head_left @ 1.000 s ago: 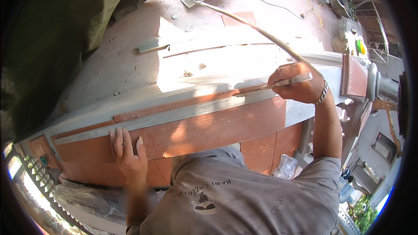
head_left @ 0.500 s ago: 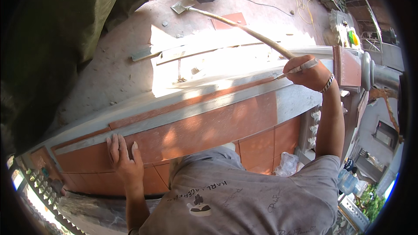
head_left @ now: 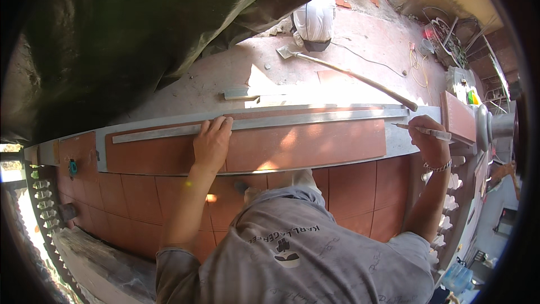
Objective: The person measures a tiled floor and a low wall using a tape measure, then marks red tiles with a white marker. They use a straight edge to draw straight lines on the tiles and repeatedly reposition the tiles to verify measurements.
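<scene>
A long flat metal straightedge [head_left: 315, 118] lies along red-brown tiles [head_left: 315, 146] on top of a low wall. My left hand [head_left: 212, 142] presses on the bar left of its middle, fingers together and curled over it, thumb hidden. At the right, my right hand [head_left: 428, 138] is closed round a slim pointed tool [head_left: 436, 133] with a pale handle and thin tip. That tip points left over the bare grey strip [head_left: 396, 138], past the tile's end and just below the bar's right end.
Beyond the wall a long-handled shovel [head_left: 360, 76] slants down to the wall's far edge. A white sack [head_left: 314, 19] stands behind it. Stacked tiles [head_left: 458, 118] sit against the column at right. A small teal object [head_left: 72, 168] rests at the left end. Dark sheeting [head_left: 140, 34] hangs upper left.
My left hand has gone from lying spread on the tile to pressing on the straightedge, farther right. My right hand has moved off the bar toward its right end. The whole view has shifted.
</scene>
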